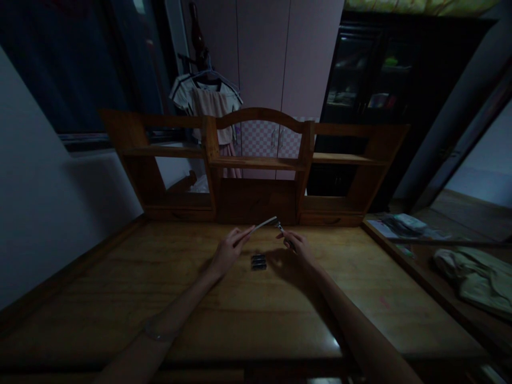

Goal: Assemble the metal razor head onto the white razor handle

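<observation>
My left hand is closed around one end of a slim, pale toothbrush, which slants up to the right. The toothbrush's far end is close to the head of a razor; whether they touch I cannot tell. The razor's dark handle is gripped in my right hand, its shiny head pointing up and left. Below and between both hands, a small pack of dark razor cartridges lies on the wooden desk. The dim light hides finer detail.
A wooden shelf unit stands along the desk's back edge. At the right, a lower surface holds papers and plastic and a pale cloth bag or garment. A white wall borders the left side.
</observation>
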`<action>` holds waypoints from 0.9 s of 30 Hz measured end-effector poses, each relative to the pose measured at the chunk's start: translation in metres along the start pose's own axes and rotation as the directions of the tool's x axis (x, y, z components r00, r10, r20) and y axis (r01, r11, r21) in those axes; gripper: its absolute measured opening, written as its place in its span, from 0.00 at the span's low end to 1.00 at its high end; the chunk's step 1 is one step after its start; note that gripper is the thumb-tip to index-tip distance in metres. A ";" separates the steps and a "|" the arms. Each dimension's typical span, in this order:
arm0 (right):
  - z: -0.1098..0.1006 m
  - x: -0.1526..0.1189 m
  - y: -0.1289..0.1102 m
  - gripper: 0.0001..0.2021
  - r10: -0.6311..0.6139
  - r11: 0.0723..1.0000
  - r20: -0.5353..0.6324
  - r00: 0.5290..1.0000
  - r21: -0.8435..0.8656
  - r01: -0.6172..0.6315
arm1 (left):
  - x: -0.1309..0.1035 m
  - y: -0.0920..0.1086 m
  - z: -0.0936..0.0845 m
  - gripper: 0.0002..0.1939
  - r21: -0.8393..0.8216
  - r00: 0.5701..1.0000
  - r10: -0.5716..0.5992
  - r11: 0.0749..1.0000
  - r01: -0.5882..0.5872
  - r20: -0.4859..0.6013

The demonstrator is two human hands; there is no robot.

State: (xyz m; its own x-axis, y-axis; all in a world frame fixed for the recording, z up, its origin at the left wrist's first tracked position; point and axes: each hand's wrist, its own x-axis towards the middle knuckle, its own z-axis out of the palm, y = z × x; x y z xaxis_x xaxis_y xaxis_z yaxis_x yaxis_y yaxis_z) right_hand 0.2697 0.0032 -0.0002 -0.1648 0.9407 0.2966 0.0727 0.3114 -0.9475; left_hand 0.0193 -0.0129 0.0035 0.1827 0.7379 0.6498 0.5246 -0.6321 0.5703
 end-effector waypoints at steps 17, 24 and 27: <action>0.003 -0.002 -0.009 0.19 0.035 0.998 -0.025 0.999 -0.050 -0.037 | -0.001 0.004 0.000 0.19 -0.015 0.998 -0.030 0.999 0.031 0.061; 0.006 -0.004 -0.011 0.16 0.021 1.000 -0.054 0.998 -0.014 -0.022 | -0.001 0.007 -0.001 0.19 -0.040 0.994 -0.036 0.998 0.041 0.098; 0.006 -0.003 -0.010 0.17 0.026 1.000 -0.029 0.999 0.000 -0.026 | -0.001 0.006 -0.001 0.19 -0.039 0.994 -0.045 0.998 0.049 0.102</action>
State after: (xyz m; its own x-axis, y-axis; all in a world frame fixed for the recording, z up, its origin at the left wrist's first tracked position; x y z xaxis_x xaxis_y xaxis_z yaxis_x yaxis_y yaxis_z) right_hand 0.2638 -0.0034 0.0080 -0.1342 0.9521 0.2748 0.0768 0.2865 -0.9550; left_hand 0.0214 -0.0174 0.0068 0.2426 0.7856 0.5692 0.5003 -0.6040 0.6204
